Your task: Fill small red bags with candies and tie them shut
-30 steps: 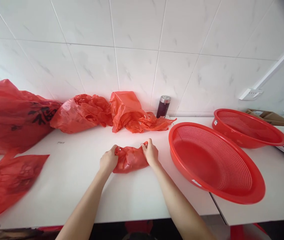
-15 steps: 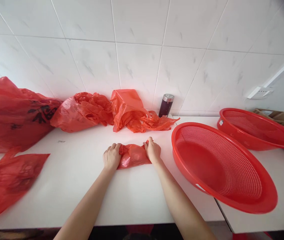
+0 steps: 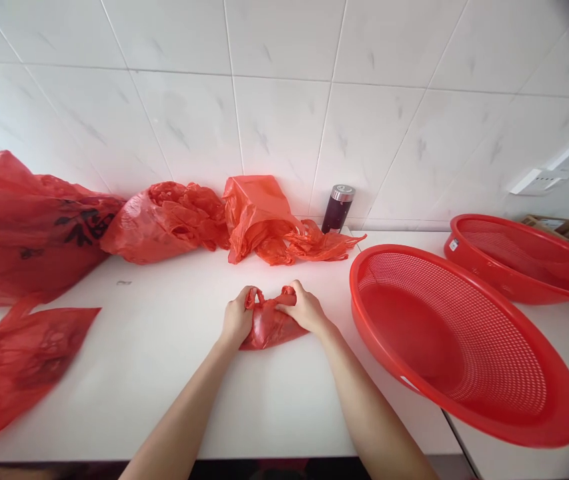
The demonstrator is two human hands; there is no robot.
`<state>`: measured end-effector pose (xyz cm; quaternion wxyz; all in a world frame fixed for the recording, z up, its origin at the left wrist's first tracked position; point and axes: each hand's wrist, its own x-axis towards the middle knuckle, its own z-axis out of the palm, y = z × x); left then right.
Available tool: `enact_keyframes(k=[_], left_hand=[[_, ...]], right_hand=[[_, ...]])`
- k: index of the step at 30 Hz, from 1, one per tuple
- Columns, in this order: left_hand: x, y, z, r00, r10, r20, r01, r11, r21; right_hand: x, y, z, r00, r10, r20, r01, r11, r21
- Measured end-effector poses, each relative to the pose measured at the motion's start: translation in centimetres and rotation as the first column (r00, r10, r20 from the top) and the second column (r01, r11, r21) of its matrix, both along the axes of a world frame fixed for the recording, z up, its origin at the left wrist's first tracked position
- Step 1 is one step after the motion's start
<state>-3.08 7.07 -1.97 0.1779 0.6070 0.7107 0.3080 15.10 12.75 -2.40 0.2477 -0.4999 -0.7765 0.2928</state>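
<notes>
A small red plastic bag [image 3: 271, 328] rests on the white table between my hands, its top gathered and folded. My left hand [image 3: 237, 315] is closed on the bag's left end, where a loop of plastic sticks up. On the other side, my right hand [image 3: 306, 308] pinches the right end, its thumb lying across the top. A gap shows under the raised plastic between the two hands. Something fills the bag, but the film hides what it is.
A large red mesh basket [image 3: 414, 327] stands close on my right, with another red basket [image 3: 519, 257] behind it. Along the wall lie crumpled red bags [image 3: 259, 217] and a dark thermos [image 3: 337, 210]. A big red bag [image 3: 19, 233] and a flat one [image 3: 24, 363] are left.
Both hands have drawn closer together, pulling the bag's two ends inward and up. The bag now looks shorter, with loops of plastic standing at its top. The view has shifted slightly.
</notes>
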Motion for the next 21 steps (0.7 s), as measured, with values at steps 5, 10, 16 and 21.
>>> enact_keyframes(k=[5, 10, 16, 21], left_hand=[[-0.5, 0.5, 0.0, 0.990, 0.046, -0.132, -0.056, 0.995, -0.077], [-0.4, 0.6, 0.2, 0.961, 0.092, -0.260, -0.118, 0.989, -0.085], [-0.8, 0.1, -0.2, 0.948, 0.198, -0.249, -0.218, 0.974, -0.056], [-2.4, -0.5, -0.3, 0.960, 0.273, -0.063, -0.275, 0.961, -0.030]], right_hand=[[-0.7, 0.5, -0.7, 0.997, -0.053, 0.052, 0.052, 0.998, 0.025], [-1.1, 0.8, -1.1, 0.991, -0.104, 0.083, 0.100, 0.994, 0.049], [-0.6, 0.9, -1.4, 0.988, -0.151, -0.020, 0.151, 0.988, 0.037], [0.1, 1.0, -1.4, 0.955, -0.179, -0.237, 0.192, 0.981, 0.034]])
